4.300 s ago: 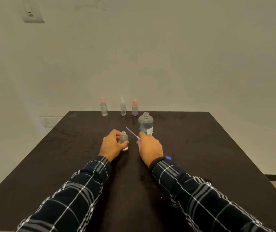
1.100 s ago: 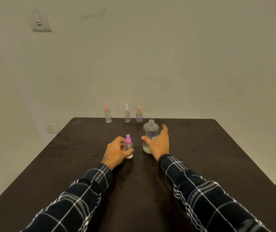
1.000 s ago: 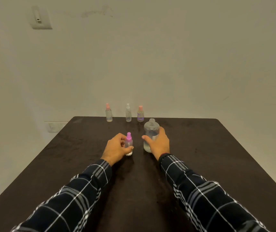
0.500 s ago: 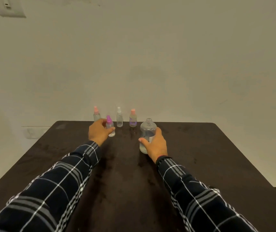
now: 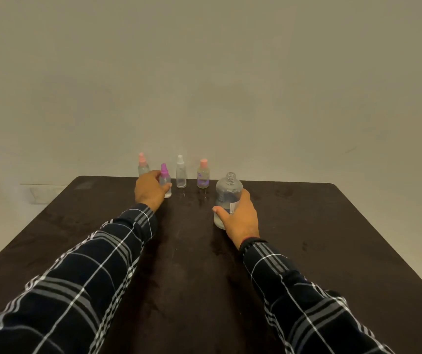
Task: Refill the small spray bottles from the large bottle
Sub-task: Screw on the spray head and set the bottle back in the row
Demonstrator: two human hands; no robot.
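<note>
Two dark plaid sleeves [image 5: 77, 290] reach forward over a dark brown rectangular table [image 5: 307, 226]. A black band [image 5: 249, 245] circles the right wrist.

The right hand [image 5: 240, 217] grips the large clear plastic bottle [image 5: 229, 190]: the thumb wraps the near left side and the fingers curl around the right side. This bottle stands upright on the table, right of centre, with its threaded neck uncapped.

Farther back and to the left, the left hand [image 5: 149, 190] holds the small clear spray bottle with a magenta cap [image 5: 165, 178], thumb and fingers closed around its body. The bottle is upright; whether its base touches the table cannot be determined.

Three more small spray bottles stand along the far edge:
- pink-capped clear bottle [image 5: 142, 167], just behind the left hand
- white-capped clear bottle [image 5: 181, 175], centre
- pink-capped bottle with a purple label [image 5: 203, 175], right

A plain beige wall [image 5: 230, 72] rises behind the table.
</note>
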